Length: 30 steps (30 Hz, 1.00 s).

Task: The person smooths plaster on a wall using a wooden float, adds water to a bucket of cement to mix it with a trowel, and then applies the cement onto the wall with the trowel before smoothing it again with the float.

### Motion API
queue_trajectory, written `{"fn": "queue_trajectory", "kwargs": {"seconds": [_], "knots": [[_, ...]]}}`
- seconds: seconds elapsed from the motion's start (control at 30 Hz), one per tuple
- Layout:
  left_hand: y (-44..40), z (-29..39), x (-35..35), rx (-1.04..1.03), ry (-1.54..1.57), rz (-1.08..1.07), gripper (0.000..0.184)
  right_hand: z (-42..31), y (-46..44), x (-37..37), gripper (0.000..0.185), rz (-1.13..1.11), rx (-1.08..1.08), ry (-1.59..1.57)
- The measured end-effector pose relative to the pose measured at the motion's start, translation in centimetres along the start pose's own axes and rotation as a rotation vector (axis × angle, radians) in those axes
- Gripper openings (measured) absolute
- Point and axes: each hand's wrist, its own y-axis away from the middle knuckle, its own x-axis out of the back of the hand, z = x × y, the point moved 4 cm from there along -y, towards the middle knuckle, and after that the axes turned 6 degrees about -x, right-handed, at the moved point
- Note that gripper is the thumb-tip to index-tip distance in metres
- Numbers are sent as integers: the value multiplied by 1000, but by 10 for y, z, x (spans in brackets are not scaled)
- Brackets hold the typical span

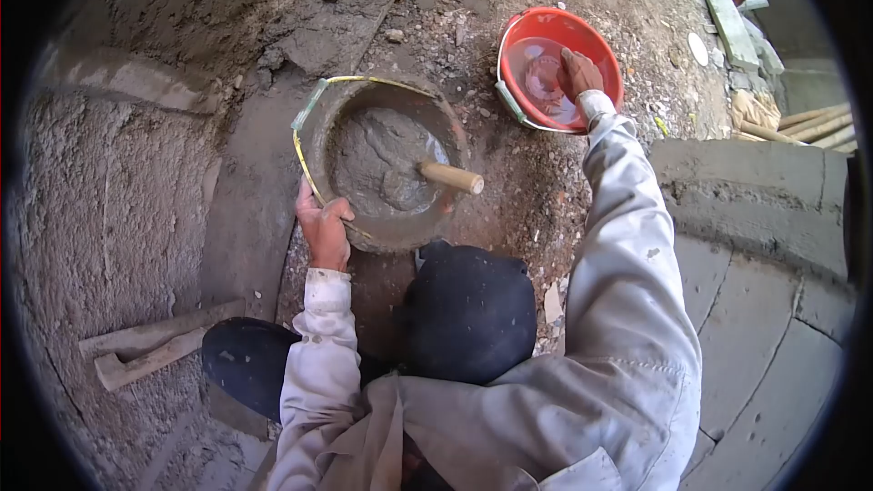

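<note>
A dark bucket (462,132) of wet grey mortar (377,150) stands on the ground before me. The wooden handle (452,176) of a tool juts from the mortar; its other end is buried. My left hand (326,225) is closed on the bucket's near left rim, by the yellow wire bail (301,156) with its green grip. To the right, my right hand (579,75) reaches down inside a red bucket (612,45) of cloudy water (538,64). Its fingers point downward and are partly hidden, so I cannot tell whether they hold anything.
An L-shaped wooden piece (159,345) lies at the lower left, beside my knee. A rough mortar-covered surface (100,209) fills the left side. Grey blocks (755,327) form a low wall on the right. Poles (818,125) and a pale slab (727,23) lie beyond it.
</note>
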Motion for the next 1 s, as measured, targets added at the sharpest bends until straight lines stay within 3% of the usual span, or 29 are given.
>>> {"fn": "queue_trajectory", "kwargs": {"seconds": [0.17, 0.3, 0.33, 0.43, 0.47, 0.57, 0.73, 0.83, 1.0], "knots": [[-4, 5, -7, -12, 57, -19, 69, -28, 18, 46, 18, 218, 188, 141], [-2, -4, 3, 35, 49, -27, 67, -18, 12, 62, 24, 286, 166, 271], [-2, -5, 3, 24, 62, -19, 66, -18, 12, 73, 22, 343, 139, 225], [-3, -5, 3, 18, 104, -25, 64, -8, 5, 93, 17, 206, -314, -46], [-3, -5, 4, 20, 116, -28, 64, -9, 3, 103, 21, 221, -310, -119], [-5, -9, 11, -18, 152, -47, 61, -51, 9, 136, 22, 238, -146, -204], [-9, -18, 20, -30, 177, -3, 58, -208, 63, 211, 14, 310, 226, -174], [-5, -9, 20, -47, 178, -13, 56, -272, 84, 218, 12, 396, 359, -202], [-3, -7, 24, -59, 243, -6, 56, -251, 55, 186, 22, 198, 108, -306]]}}
